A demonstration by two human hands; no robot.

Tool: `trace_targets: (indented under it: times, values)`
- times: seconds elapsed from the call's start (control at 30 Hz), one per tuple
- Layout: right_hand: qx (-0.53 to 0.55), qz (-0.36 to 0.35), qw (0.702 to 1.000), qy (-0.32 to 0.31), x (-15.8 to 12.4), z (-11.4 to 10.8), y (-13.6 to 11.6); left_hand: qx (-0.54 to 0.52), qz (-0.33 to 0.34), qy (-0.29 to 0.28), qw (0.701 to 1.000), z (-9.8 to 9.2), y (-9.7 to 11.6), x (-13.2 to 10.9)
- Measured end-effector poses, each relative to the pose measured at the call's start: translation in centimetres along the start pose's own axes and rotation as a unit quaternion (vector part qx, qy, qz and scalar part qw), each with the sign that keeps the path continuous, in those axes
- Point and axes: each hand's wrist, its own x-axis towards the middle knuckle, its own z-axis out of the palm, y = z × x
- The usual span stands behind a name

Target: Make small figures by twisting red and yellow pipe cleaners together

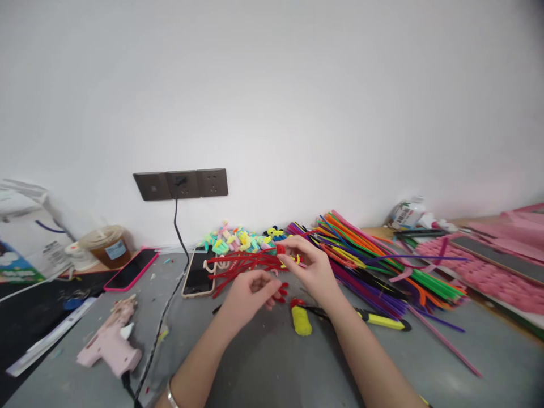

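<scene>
My right hand [310,266] is raised a little over the grey table [276,362], its fingertips pinched on a small red and yellow pipe-cleaner piece [285,253]. My left hand [250,294] lies just below it, fingers curled, with red-painted nails, touching the end of a bundle of red pipe cleaners [242,265]. Whether it grips one I cannot make out. A yellow fuzzy roll with a red tip [301,319] lies on the table between my forearms.
A big heap of coloured pipe cleaners [382,255] fans out to the right, with a yellow-handled tool [382,320] in front. A pink glue gun [111,340], two phones [199,273] [131,269], a drink cup [107,245] and small coloured pieces [238,238] sit left and behind.
</scene>
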Motion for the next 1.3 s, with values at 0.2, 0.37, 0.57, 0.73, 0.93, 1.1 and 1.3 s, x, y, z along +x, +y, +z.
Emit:
trace_targets:
  times: [0.2,0.37,0.57,0.73,0.93,1.1,1.3]
  values:
    - [-0.177,0.158,0.950,-0.204,-1.2,-3.5,1.0,0.265,0.056,-0.006,0.963,2.4,-0.8,-1.1]
    - [-0.278,0.193,0.910,-0.238,-2.2,-5.1,1.5,0.345,0.032,-0.028,0.938,3.7,-0.8,-1.6]
    - [-0.369,0.194,0.902,-0.107,-4.9,-7.0,-1.0,0.377,0.025,-0.031,0.925,4.4,-0.4,-1.9]
    - [-0.484,0.313,0.804,-0.146,-11.1,-7.9,-3.4,0.386,0.021,-0.019,0.922,4.4,-0.9,-1.8]
    - [-0.467,0.215,0.848,-0.127,-15.1,-7.3,-2.0,0.366,0.029,-0.011,0.930,4.4,-1.3,-1.7]
    - [-0.442,0.252,0.853,-0.116,-15.8,-7.7,-1.4,0.374,0.056,0.013,0.926,4.3,-1.6,-1.4]
    - [-0.366,0.271,0.886,-0.092,-16.3,-7.8,-1.8,0.172,0.069,-0.042,0.982,3.6,-1.8,-0.6]
